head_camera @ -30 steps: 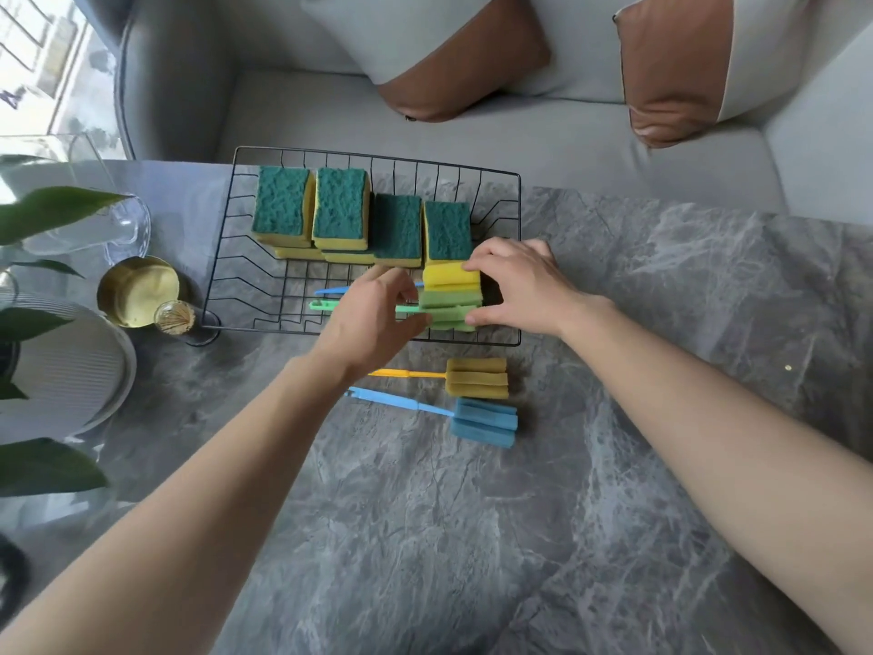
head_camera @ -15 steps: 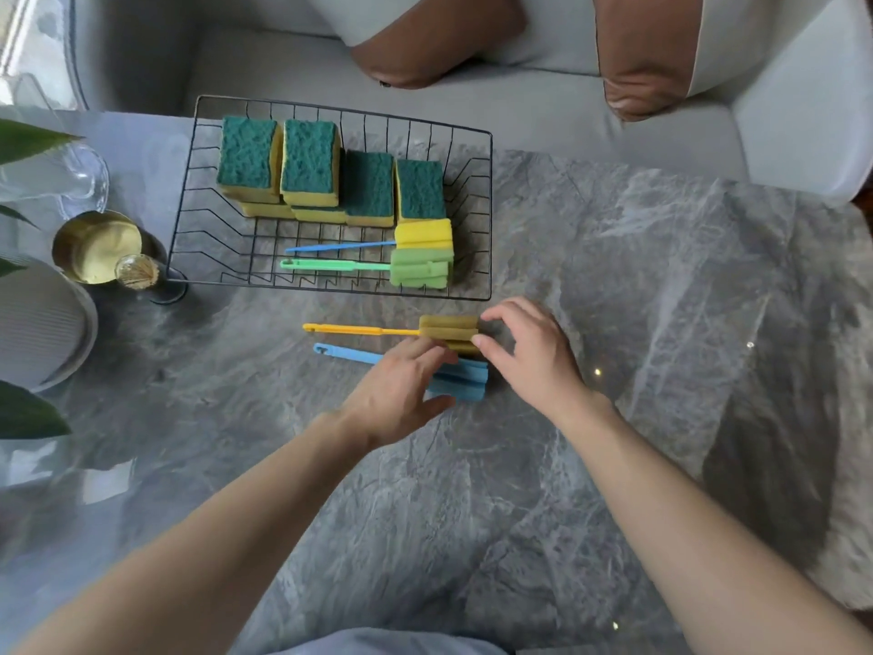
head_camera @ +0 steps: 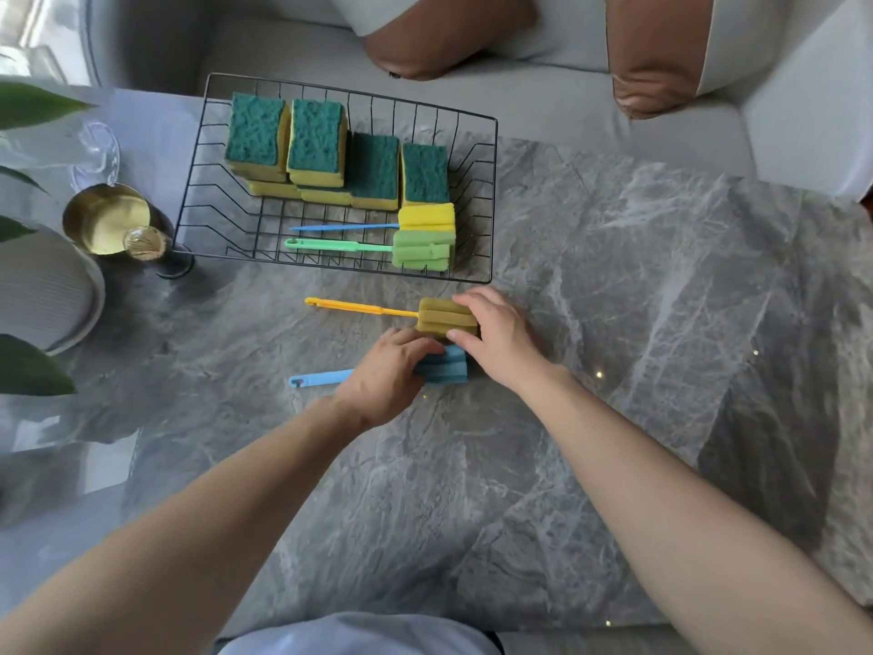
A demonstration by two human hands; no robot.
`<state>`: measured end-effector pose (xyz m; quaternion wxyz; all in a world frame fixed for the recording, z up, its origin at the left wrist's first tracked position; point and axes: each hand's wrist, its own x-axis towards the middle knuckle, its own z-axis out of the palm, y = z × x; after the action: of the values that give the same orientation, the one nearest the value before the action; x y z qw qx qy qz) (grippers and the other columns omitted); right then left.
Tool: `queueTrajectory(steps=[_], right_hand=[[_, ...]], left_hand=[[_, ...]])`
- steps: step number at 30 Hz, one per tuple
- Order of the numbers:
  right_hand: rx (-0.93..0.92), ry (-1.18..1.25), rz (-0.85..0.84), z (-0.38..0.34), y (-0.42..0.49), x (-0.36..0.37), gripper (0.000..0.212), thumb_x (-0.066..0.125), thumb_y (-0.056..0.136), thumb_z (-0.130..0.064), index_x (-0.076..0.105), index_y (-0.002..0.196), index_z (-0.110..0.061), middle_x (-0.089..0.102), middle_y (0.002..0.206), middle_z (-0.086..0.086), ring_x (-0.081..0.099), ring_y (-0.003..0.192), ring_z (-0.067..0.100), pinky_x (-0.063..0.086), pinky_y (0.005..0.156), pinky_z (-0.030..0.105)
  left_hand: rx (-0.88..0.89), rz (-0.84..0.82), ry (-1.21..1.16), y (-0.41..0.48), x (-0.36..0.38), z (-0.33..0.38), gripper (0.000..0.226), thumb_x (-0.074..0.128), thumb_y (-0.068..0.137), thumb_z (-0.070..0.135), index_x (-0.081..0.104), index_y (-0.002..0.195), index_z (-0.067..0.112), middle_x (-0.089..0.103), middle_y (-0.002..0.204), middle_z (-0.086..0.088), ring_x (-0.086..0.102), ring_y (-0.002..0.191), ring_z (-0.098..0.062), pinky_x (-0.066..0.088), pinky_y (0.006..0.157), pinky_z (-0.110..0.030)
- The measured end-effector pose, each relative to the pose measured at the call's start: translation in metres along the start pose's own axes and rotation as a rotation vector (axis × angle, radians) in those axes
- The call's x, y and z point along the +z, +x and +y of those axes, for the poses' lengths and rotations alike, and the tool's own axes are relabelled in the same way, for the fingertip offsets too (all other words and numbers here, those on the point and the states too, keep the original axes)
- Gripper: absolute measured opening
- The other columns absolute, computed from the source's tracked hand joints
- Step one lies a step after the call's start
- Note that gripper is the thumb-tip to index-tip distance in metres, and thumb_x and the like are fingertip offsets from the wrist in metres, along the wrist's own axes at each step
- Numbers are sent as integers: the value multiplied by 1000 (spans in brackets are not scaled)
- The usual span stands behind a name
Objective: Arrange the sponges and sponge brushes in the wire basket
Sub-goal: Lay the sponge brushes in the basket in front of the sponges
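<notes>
Right hand [head_camera: 500, 340] pinching olive brush head [head_camera: 441, 316]; left hand [head_camera: 387, 378] closing over blue brush [head_camera: 446, 368], both lying on table [head_camera: 614, 323], near basket [head_camera: 491, 200].

Both bare forearms reaching forward from the lower corners, converging at mid-frame. Left hand [head_camera: 392, 375] palm down, knuckles up, fingers curled forward and downward, tips hidden beneath. Right hand [head_camera: 503, 340] just beside it, slightly farther out, palm down, fingers [head_camera: 472, 300] bent in a loose claw, thumb [head_camera: 460, 334] pointing left toward the other hand. Wrists straight, nearly level.
</notes>
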<state>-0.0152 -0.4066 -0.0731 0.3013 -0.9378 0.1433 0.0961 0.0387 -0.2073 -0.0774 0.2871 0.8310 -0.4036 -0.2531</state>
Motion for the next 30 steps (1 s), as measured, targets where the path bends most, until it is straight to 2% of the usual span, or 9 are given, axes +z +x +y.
queueTrajectory(steps=[4,7,10,14,19,23,27,30], right_hand=[[17,-22,-31,-2,4,5,52,77,81,-34,61,126,-14,55,120,3,56,110,27,45,95,40],[45,-13,-46,-6,4,11,51,76,82,-37,59,125,-14,53,118,5,53,110,26,42,93,37],[64,11,-33,-8,3,16,45,75,84,-35,60,120,-13,51,114,5,51,107,24,38,87,33],[76,44,-13,-11,0,15,33,73,87,-27,62,114,-12,50,111,3,51,105,23,35,85,30],[13,17,-36,-17,-10,7,23,71,89,-21,64,108,-9,49,105,-1,50,104,23,32,83,28],[-60,15,-75,-25,-20,-11,20,70,90,-19,64,105,-9,53,105,2,50,104,22,35,85,30],[-186,-14,-127,-35,-23,-41,19,71,89,-20,63,105,-11,53,103,-2,48,101,17,36,86,29],[-256,-29,-95,-45,-12,-66,20,72,88,-19,64,104,-12,55,104,-1,49,98,14,32,80,23]], left_hand=[[-132,-59,-159,-10,-14,-15,43,78,82,7,70,125,8,67,111,-12,64,100,-29,45,85,-26],[-242,-89,-262,-17,-20,-25,38,78,87,15,70,125,14,67,105,-3,63,93,-22,46,82,-24],[-275,-101,-306,-25,-26,-34,35,75,91,22,71,124,16,68,101,-1,65,90,-22,51,84,-29],[-279,-110,-329,-34,-36,-39,30,71,94,26,71,122,16,70,100,-3,64,88,-19,53,85,-35],[-252,-109,-326,-45,-54,-39,21,69,96,28,72,116,24,69,93,6,63,82,-13,50,78,-28],[-215,-125,-347,-53,-76,-35,18,68,96,26,72,114,30,66,89,13,59,79,-8,50,78,-26],[-171,-112,-347,-57,-105,-24,20,68,96,26,73,116,27,67,92,9,61,79,-9,52,77,-30],[-136,-91,-323,-52,-128,-13,25,67,97,26,72,121,22,70,102,2,66,91,-19,55,83,-37]])
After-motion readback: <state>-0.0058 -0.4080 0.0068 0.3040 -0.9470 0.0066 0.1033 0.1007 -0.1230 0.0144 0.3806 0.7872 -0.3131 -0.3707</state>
